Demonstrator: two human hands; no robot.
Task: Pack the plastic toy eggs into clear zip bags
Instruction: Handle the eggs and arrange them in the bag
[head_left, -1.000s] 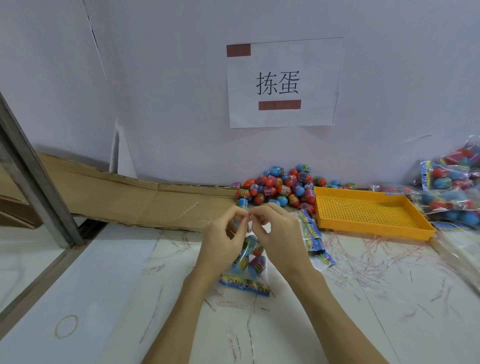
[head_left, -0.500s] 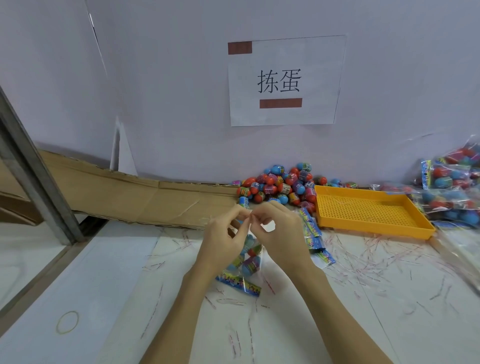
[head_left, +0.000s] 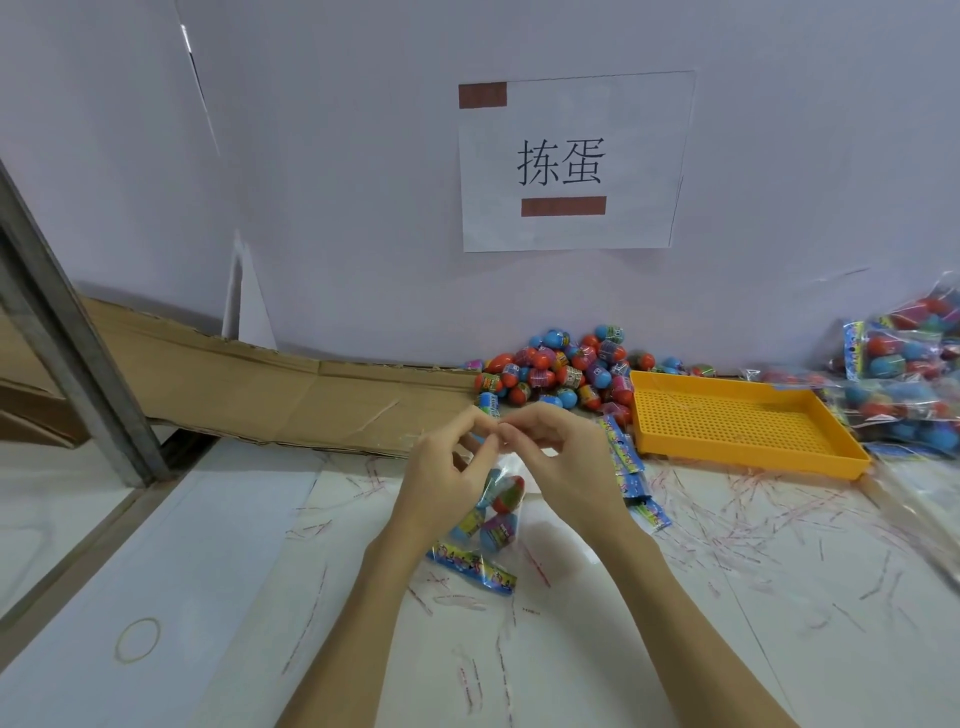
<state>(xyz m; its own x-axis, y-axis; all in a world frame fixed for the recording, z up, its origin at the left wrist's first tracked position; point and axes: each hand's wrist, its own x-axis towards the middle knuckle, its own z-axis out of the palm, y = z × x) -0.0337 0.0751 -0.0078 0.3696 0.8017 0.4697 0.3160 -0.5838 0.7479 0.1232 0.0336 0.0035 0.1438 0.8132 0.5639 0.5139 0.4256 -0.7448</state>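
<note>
- Zip bag (head_left: 491, 519) hangs just below the pinch, its printed bottom edge touching the table (head_left: 623, 623); several toy eggs (head_left: 501, 491) inside.
- Left hand (head_left: 441, 483) and right hand (head_left: 566, 467) both pinch the bag's top edge, fingertips meeting above the eggs.
- Handling guess: film thin, floppy, slippery; eggs light, hard, likely to roll and shift the load. Best held at the top seal strip, as now.
- Loose egg pile (head_left: 561, 369) beyond the grip, yellow tray (head_left: 748, 457) to its right.
- Hidden: the seal itself is behind the fingers, closed or not unclear; egg count unclear; packed bags (head_left: 904, 384) at far right cut off, blurred.
</note>
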